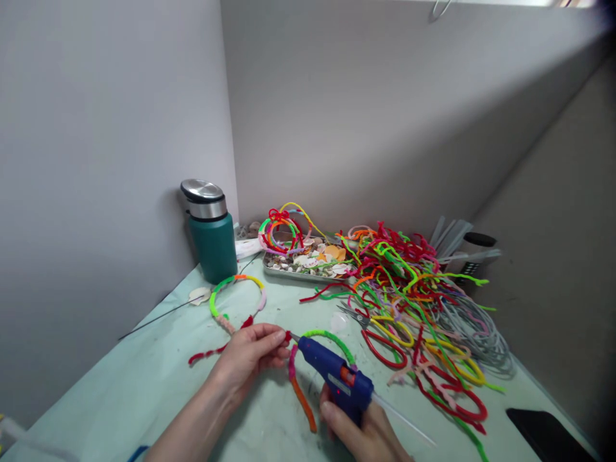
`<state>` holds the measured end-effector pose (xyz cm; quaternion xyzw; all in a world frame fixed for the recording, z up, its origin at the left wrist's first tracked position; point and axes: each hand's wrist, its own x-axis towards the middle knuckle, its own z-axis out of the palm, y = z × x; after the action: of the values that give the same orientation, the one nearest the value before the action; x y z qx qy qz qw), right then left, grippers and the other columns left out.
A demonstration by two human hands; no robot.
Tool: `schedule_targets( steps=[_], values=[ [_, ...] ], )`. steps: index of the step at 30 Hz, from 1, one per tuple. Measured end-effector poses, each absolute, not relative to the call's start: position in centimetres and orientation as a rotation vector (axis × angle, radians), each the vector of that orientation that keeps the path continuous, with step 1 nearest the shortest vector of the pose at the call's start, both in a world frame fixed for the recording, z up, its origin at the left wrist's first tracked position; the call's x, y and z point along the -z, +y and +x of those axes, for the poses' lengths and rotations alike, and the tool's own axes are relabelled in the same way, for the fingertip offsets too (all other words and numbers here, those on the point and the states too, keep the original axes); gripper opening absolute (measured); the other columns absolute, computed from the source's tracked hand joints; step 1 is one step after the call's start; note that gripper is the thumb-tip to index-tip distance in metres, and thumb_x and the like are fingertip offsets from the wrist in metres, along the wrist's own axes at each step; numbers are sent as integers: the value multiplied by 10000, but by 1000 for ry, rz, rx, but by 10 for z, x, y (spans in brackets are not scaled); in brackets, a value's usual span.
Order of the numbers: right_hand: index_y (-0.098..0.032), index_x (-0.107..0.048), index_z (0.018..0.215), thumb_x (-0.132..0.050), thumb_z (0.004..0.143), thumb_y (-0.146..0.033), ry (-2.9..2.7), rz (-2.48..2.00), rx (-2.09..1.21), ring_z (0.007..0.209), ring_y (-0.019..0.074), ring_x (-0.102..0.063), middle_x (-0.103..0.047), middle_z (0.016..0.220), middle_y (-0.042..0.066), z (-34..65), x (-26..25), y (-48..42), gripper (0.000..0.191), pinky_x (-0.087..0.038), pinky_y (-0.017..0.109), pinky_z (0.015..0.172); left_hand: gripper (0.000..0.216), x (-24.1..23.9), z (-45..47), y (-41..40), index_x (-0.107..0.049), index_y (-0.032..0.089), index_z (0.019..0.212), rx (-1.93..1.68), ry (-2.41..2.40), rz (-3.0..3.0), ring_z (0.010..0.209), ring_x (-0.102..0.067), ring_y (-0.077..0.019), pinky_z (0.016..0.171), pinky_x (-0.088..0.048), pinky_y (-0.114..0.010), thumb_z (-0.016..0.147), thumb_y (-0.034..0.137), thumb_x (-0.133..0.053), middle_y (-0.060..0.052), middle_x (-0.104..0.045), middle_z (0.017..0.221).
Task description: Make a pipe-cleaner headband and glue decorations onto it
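The right hand [353, 427] is wrapped round the handle of one glue gun [327, 362], dark blue, a clear stick jutting from its rear. The left hand [245, 359], apart from it, pinches a red strand [288, 335] by the nozzle. The gun, above the table [168, 401], points up-left, long axis slanting. Beyond: two scissors [357, 316], one tray [308, 276], one bottle [212, 247].

Right hand [360, 435] gripping glue gun [323, 361]; left hand [250, 351] pinching red stem [287, 335].
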<state>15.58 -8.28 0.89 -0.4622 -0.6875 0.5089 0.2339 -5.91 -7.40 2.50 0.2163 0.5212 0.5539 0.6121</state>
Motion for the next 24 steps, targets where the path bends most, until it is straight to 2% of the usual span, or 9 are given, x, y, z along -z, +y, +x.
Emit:
schedule_targets(
  steps=[16, 21, 24],
  values=[
    [-194, -635, 881, -594, 757, -490, -1843, -1218, -1409, 680, 207, -568, -631, 743, 52, 158, 1, -83, 323, -466, 309, 640, 223, -21, -59, -74, -637, 103, 727, -1297, 1218, 562, 525, -577, -99, 472, -446, -181, 631, 250, -774, -25, -623, 594],
    [-179, -613, 918, -583, 757, -499, -1844, -1253, -1354, 678, 201, -558, -615, 767, 54, 156, 8, -85, 360, -452, 306, 629, 237, -22, -60, -74, -626, 110, 741, -1253, 1228, 616, 532, -557, -93, 466, -429, -178, 654, 290, -752, -21, -621, 602],
    [-188, -621, 874, -566, 756, -511, -1872, -1269, -1323, 650, 194, -553, -608, 730, 44, 153, -1, -87, 348, -447, 288, 604, 244, -21, -60, -74, -617, 113, 755, -1255, 1232, 653, 522, -534, -85, 464, -416, -173, 670, 308, -737, -15, -613, 590]
  ],
)
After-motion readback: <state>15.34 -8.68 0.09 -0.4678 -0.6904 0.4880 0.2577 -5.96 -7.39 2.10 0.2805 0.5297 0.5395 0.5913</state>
